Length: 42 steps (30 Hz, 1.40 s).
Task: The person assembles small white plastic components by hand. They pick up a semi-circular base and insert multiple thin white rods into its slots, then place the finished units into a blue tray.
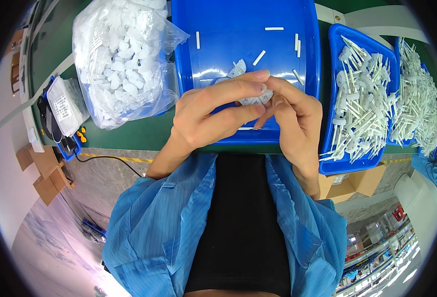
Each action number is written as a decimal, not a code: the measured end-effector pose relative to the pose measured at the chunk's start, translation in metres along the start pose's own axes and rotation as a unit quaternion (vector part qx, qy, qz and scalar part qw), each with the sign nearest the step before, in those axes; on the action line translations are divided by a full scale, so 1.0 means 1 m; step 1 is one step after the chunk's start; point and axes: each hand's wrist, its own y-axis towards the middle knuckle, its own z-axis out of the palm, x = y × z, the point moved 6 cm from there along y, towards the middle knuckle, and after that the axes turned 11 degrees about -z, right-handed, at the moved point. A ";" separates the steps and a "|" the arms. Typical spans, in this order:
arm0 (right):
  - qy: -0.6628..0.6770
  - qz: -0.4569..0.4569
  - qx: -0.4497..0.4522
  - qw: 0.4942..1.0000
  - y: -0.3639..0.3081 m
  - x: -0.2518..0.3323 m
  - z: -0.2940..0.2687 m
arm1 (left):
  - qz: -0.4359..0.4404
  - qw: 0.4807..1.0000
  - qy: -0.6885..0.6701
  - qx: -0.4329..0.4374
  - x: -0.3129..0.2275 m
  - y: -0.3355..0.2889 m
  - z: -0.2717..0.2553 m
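Observation:
Over the front part of a large blue tray (238, 44), my left hand (213, 109) and my right hand (297, 111) meet at their fingertips. Between them is a small white translucent plastic part (260, 98), pinched by the fingers of both hands and partly covered by them. Another such plastic part (238, 68) lies in the tray just beyond my left fingers. Several thin white sticks are scattered on the tray bottom, among them one stick (259, 58) near the middle and another stick (297, 76) beyond my right hand.
At the left stands a clear bag (124, 64) full of white plastic parts. To the right, a blue tray (332, 89) is heaped with parts on sticks, with another heap (416, 94) beyond. A white box (66, 106) and orange pieces (82, 133) lie far left on the green table (104, 141).

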 end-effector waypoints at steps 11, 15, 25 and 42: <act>-0.089 -0.082 -0.125 0.985 -0.011 0.050 -0.057 | -0.002 0.983 -0.162 -0.086 0.003 0.012 -0.027; -0.291 -0.114 -0.198 0.929 -0.025 0.089 -0.118 | -0.066 0.989 -0.112 -0.076 0.018 0.004 -0.046; -0.259 -0.129 -0.293 0.911 -0.062 0.096 -0.186 | -0.101 0.985 -0.119 -0.068 0.022 0.007 -0.041; -0.052 -0.236 -0.387 0.890 -0.089 0.089 -0.255 | -0.121 0.988 -0.084 -0.044 0.028 0.007 -0.041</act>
